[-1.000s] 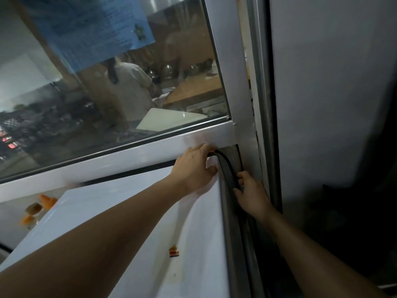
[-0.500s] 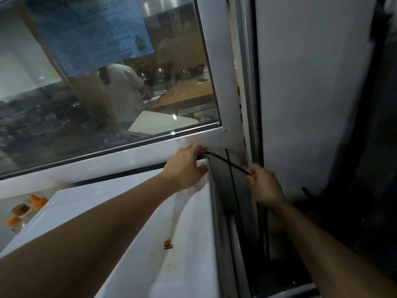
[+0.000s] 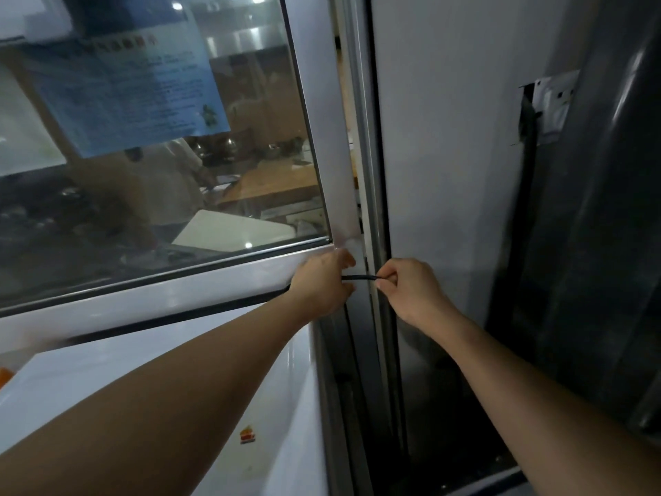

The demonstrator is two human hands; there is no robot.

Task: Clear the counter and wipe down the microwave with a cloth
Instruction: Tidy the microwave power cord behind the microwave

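Both arms stretched forward over the white top of the microwave [image 3: 186, 381], which fills the lower left of the view. Left hand [image 3: 323, 281] at the far right corner of that top, just under the window frame [image 3: 200, 281], fingers curled around one end of a thin black cable [image 3: 359, 277]. Right hand [image 3: 406, 289] just beside, to the right, in front of the grey vertical post [image 3: 372, 195], thumb and curled fingers pinching the other visible end of the same cable. Cable drawn nearly straight and level between the two hands; only this short part visible, rest hidden behind the left hand.

A small red and orange sticker [image 3: 248, 435] on the microwave top, near the lower edge of the view. No cloth to be seen. Above, a glass window [image 3: 143, 216] with a blue paper notice [image 3: 125, 91] stuck on it. To the right of the post, a plain grey wall [image 3: 447, 137], then a dark panel [image 3: 590, 245] with a white patch [image 3: 552, 102] near its top. A bit of something orange [image 3: 5, 375] at the far left edge, too cut off to identify.
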